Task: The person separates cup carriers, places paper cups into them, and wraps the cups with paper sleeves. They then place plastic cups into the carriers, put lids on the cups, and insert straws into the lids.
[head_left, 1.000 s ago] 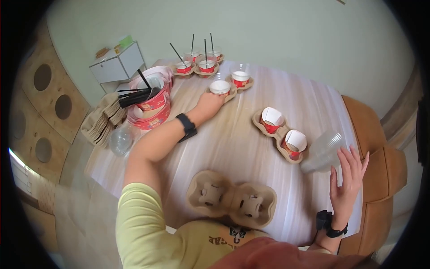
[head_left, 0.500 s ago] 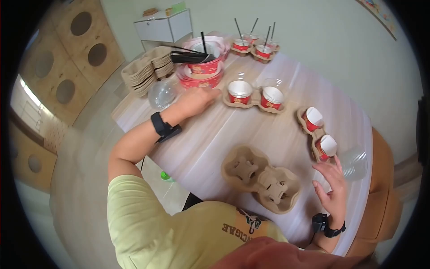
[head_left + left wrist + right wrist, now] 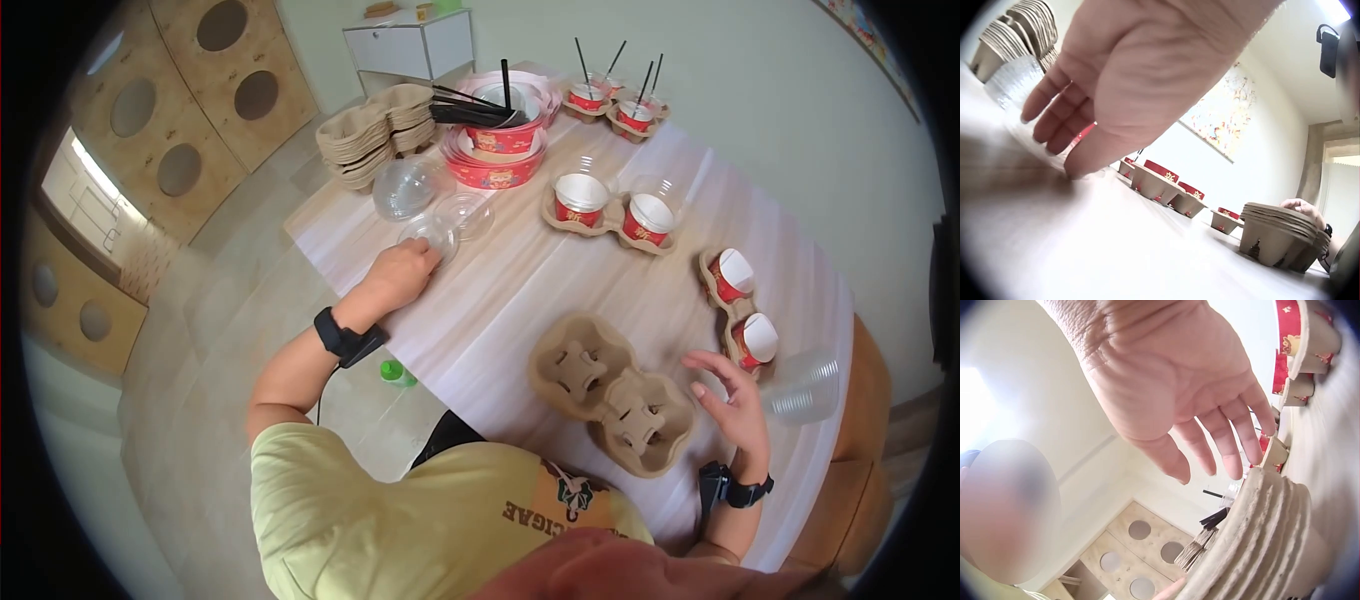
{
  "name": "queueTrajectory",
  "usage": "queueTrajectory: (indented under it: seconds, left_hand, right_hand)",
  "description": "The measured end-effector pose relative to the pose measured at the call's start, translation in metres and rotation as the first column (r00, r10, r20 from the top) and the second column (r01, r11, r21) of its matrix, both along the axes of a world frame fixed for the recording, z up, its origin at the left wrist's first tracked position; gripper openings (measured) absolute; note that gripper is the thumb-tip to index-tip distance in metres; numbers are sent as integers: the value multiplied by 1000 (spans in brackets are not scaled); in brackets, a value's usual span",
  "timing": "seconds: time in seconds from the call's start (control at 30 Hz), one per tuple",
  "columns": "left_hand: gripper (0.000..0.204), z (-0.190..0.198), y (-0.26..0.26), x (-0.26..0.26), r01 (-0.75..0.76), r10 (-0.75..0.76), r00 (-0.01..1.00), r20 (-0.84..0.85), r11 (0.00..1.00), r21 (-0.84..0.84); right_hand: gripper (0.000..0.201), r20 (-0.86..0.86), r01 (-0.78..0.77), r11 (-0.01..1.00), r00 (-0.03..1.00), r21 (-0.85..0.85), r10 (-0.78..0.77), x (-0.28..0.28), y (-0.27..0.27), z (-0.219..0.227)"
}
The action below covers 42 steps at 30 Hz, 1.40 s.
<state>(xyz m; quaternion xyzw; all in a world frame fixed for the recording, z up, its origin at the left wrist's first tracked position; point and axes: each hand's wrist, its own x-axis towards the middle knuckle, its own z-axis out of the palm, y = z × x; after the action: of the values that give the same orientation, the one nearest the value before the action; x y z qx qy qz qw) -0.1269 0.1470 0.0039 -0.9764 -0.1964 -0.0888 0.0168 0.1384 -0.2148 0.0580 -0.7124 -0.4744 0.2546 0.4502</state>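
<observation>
My left hand (image 3: 400,275) is low at the table's left edge, fingertips at the rim of a clear round plastic lid (image 3: 432,238). The left wrist view shows its fingers loosely bent, thumb tip close to the tabletop. A second clear lid (image 3: 466,215) and a clear plastic dome stack (image 3: 404,190) lie just beyond. My right hand (image 3: 738,405) hovers, holding nothing, fingers apart, beside a stack of brown pulp cup carriers (image 3: 575,375). Past it, a carrier holds two red cups (image 3: 757,338) with white paper inside. Another carrier farther back holds two red cups (image 3: 650,215) with clear rims above.
Nested clear plastic cups (image 3: 808,388) lie at the right edge by a brown chair (image 3: 870,400). At the back left are red paper buckets (image 3: 495,172) with black straws (image 3: 475,112) and stacked carriers (image 3: 355,145). Red cups with straws (image 3: 635,115) stand farthest back.
My left hand has left the middle two-cup carrier and moved left and nearer to the clear lids. The head view has swung left. My right hand has shifted from the clear cups towards the stacked carriers.
</observation>
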Motion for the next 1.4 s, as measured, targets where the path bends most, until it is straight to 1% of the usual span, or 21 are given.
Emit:
queueTrajectory:
  seconds: [0.03, 0.23, 0.3, 0.33, 0.4, 0.53, 0.6, 0.63, 0.7, 0.77, 0.8, 0.83, 0.87, 0.9, 1.0, 1.03, 1.1, 1.27, 1.33, 1.37, 1.4]
  left_hand:
    - [9, -1, 1, 2, 13, -13, 1000, 3, 1000, 1]
    - [6, 16, -7, 18, 41, -37, 998, -42, 992, 115]
    - [5, 26, -12, 22, 46, -51, 997, 55, 994, 100]
    - [5, 31, -14, 24, 44, -49, 998, 49, 994, 97]
    - [7, 39, -15, 27, 148, -137, 987, 83, 978, -145]
    - [10, 32, -11, 30, 165, -150, 985, 83, 964, -211]
    - [9, 33, -13, 31, 156, -109, 972, 210, 962, -222]
    - [9, 38, -15, 32, 157, -109, 972, 208, 961, -226]
    - [8, 57, -19, 35, 146, -6, 942, 335, 908, -393]
    - [7, 64, -12, 42, 201, -41, 925, 378, 896, -395]
    - [7, 67, -8, 49, 286, 56, 875, 482, 743, -605]
    - [8, 70, -3, 56, 384, 177, 820, 545, 535, -752]
    - [13, 75, 0, 66, 439, 200, 792, 577, 470, -766]
    - [13, 76, 5, 78, 444, 192, 793, 578, 469, -764]
    - [22, 72, 17, 119, 470, 345, 785, 515, 212, -857]
    - [22, 66, 26, 130, 474, 335, 787, 519, 210, -855]
    - [20, 52, 42, 152, 408, 307, 863, 400, 42, -912]
    - [20, 40, 49, 181, 284, 335, 890, 308, 121, -951]
    - [21, 42, 45, 186, 163, 358, 899, 254, 265, -950]
    - [21, 43, 43, 189, 158, 355, 901, 249, 267, -951]
    - [21, 43, 42, 192, 111, 351, 904, 245, 360, -926]
  right_hand:
    - [35, 3, 13, 1000, 1000, 1, -13, 1, 1, -1]
    - [33, -259, -44, 998, 965, -34, 33, 12, 3, -14]
    - [31, -290, -29, 998, 957, -60, 10, 13, 4, -17]
    - [30, -303, -35, 998, 953, -56, 16, 15, 5, -21]
    - [30, -324, -58, 997, 946, -60, 36, 17, 7, -27]
    - [29, -379, -44, 995, 926, -94, 5, 18, 9, -33]
    - [28, -393, -42, 994, 920, -97, 1, 19, 10, -35]
    - [27, -391, -43, 994, 920, -97, 2, 19, 11, -37]
    - [27, -391, -38, 995, 921, -97, -3, 21, 14, -40]
    - [26, -436, -42, 997, 900, -62, 10, 22, 15, -44]
    - [26, -435, -32, 998, 900, -61, 3, 23, 16, -45]
    - [25, -437, -29, 998, 899, -61, -1, 22, 16, -44]
    - [25, -440, -25, 998, 898, -59, -4, 22, 16, -45]
    - [25, -439, -16, 998, 899, -56, -10, 23, 16, -47]
    - [23, -437, 3, 1000, 899, -25, -14, 26, 15, -58]
    - [22, -453, 10, 1000, 891, -11, -14, 28, 14, -62]
    - [22, -467, 31, 999, 884, 8, -24, 30, 13, -68]
    - [19, -495, 60, 997, 869, 55, -25, 30, 14, -73]
    - [20, -489, 53, 996, 872, 69, -13, 31, 13, -77]
    - [20, -479, 38, 996, 878, 76, 4, 32, 13, -79]
    - [20, -483, 39, 996, 875, 78, 3, 33, 13, -80]
